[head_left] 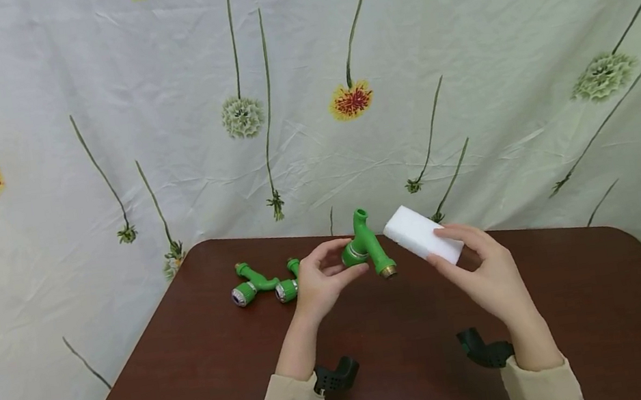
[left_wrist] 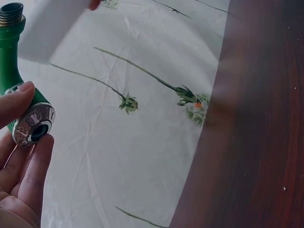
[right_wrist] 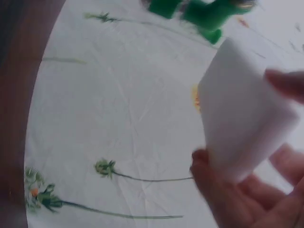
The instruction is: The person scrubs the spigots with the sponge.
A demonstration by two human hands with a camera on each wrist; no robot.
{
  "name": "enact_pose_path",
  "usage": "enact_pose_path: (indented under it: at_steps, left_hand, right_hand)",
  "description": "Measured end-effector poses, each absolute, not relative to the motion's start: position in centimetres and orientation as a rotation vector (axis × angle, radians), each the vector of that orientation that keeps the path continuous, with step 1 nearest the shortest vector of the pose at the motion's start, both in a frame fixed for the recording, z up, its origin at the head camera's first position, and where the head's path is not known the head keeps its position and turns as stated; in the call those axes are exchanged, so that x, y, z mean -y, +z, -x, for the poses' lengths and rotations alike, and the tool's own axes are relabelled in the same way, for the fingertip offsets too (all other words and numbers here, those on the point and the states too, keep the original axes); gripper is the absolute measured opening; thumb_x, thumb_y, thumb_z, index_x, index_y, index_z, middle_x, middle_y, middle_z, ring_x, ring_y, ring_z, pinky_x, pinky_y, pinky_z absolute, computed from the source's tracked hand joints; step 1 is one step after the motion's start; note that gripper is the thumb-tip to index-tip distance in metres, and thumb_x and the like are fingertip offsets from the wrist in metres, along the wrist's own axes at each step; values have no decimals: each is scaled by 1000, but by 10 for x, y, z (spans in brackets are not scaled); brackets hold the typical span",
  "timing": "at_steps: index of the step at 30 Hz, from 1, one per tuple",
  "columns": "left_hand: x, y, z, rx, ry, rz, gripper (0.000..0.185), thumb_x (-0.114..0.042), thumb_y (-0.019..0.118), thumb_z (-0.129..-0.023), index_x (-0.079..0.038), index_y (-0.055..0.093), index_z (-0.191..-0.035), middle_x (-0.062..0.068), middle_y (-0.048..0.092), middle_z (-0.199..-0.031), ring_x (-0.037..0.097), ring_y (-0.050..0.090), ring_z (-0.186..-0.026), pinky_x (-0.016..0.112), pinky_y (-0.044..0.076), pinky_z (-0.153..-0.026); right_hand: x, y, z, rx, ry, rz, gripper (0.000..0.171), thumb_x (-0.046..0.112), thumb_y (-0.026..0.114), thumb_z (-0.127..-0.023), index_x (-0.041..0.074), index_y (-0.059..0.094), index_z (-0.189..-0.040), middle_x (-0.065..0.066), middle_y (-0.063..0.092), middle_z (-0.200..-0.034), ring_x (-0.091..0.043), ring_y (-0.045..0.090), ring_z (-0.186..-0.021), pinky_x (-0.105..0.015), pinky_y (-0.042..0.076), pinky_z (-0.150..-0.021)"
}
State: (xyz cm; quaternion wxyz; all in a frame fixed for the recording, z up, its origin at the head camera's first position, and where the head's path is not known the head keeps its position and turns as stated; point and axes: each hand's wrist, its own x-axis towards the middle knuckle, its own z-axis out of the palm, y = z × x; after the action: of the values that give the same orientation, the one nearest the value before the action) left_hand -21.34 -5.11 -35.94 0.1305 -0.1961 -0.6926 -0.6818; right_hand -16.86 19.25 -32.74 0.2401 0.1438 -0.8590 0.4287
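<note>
My left hand (head_left: 321,281) grips a green tap (head_left: 369,246) by its round silver-faced knob (left_wrist: 35,122), holding it up above the table. The tap's spout opening points up and its brass threaded end tilts down to the right in the head view. In my right hand (head_left: 488,268) a white sponge block (head_left: 423,234) is pinched between thumb and fingers, just right of the tap with a small gap between them. The right wrist view shows the sponge (right_wrist: 242,109) close up, slightly blurred, with the tap (right_wrist: 209,14) beyond it.
Two more green taps lie on the dark brown table (head_left: 417,344) at the left: one whole tap (head_left: 254,284) and a second tap (head_left: 287,291) partly hidden behind my left hand. A flower-printed cloth (head_left: 314,159) hangs behind the table's back edge. Black wrist mounts sit on both wrists.
</note>
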Motion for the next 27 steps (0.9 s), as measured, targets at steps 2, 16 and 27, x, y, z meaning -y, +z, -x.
enact_pose_path:
  at_steps: [2,16,27]
  left_hand:
    - [51,-365,218,2002,-1994,570,43,7,77,-72,6,63,-112,20,64,-104,29,63,-94,36,55,-79]
    - [53,-382,231,1964,-2022,559,44,1,80,-71,-1,65,-112,17,65,-103,29,64,-93,35,55,-78]
    - [53,-366,218,1980,-2047,556,42,8,76,-73,7,62,-113,20,64,-106,32,64,-93,37,55,-77]
  right_hand:
    - [-193,-326,167,2313,1315,-493,35,9,75,-80,11,66,-114,-3,58,-122,-11,54,-107,-15,48,-81]
    - [-197,-329,169,2389,904,-309,33,17,75,-79,9,68,-110,-10,58,-122,-30,54,-108,-43,45,-78]
    - [-188,-327,164,2279,1212,-658,36,8,77,-78,16,67,-111,-2,57,-125,-8,50,-115,-15,46,-87]
